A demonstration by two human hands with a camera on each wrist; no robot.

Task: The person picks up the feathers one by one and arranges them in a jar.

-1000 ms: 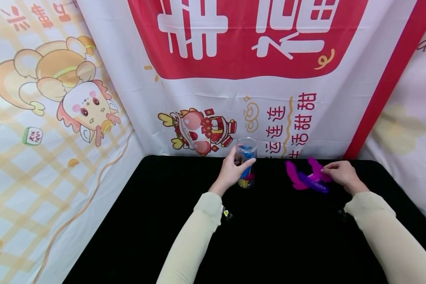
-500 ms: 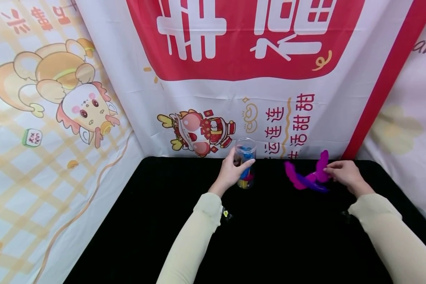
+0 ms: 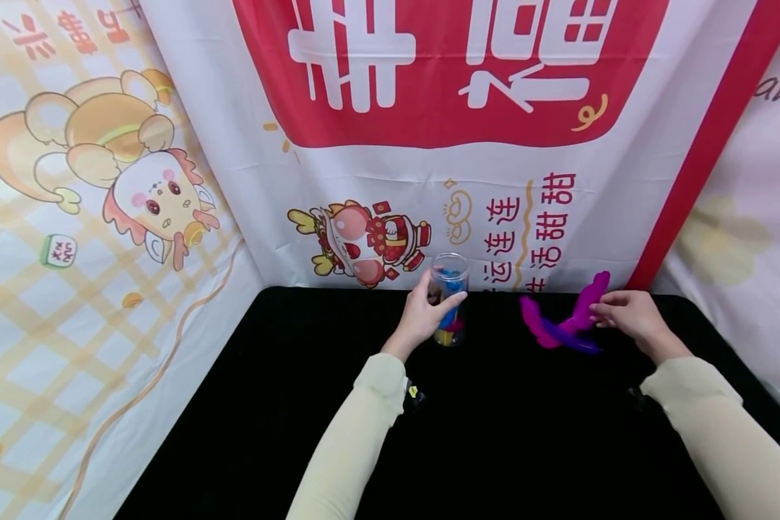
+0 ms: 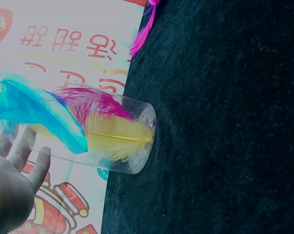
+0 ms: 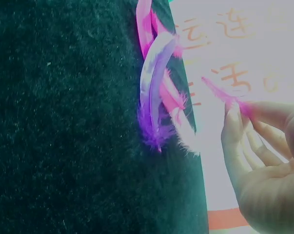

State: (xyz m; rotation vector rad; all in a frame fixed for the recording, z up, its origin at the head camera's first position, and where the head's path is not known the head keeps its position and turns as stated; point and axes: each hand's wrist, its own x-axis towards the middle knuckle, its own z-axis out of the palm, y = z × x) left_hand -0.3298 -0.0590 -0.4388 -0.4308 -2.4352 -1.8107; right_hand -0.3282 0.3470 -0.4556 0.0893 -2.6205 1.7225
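At the table's far edge my left hand (image 3: 421,312) grips a clear, open-topped plastic cylinder (image 4: 132,165), standing upright. Inside it are blue (image 4: 39,112), magenta (image 4: 98,101) and yellow (image 4: 115,139) feathers. To the right, my right hand (image 3: 632,318) pinches a magenta feather (image 5: 220,91) between thumb and fingertips, its free end raised up and away from the table. Below that feather, a purple feather (image 5: 154,92) lies across pink feathers (image 3: 536,325) on the table. How many pink ones overlap is hard to tell.
Black cloth covers the table (image 3: 526,433). A white hanging cloth (image 3: 494,159) with red lettering rises right behind its far edge. A patterned cloth (image 3: 91,289) hangs at the left, another pale cloth (image 3: 747,202) at the right.
The pinched magenta feather has tipped up from the other feathers to stand nearly upright, with my right hand shifting slightly right. The left hand and the cylinder have stayed in place.
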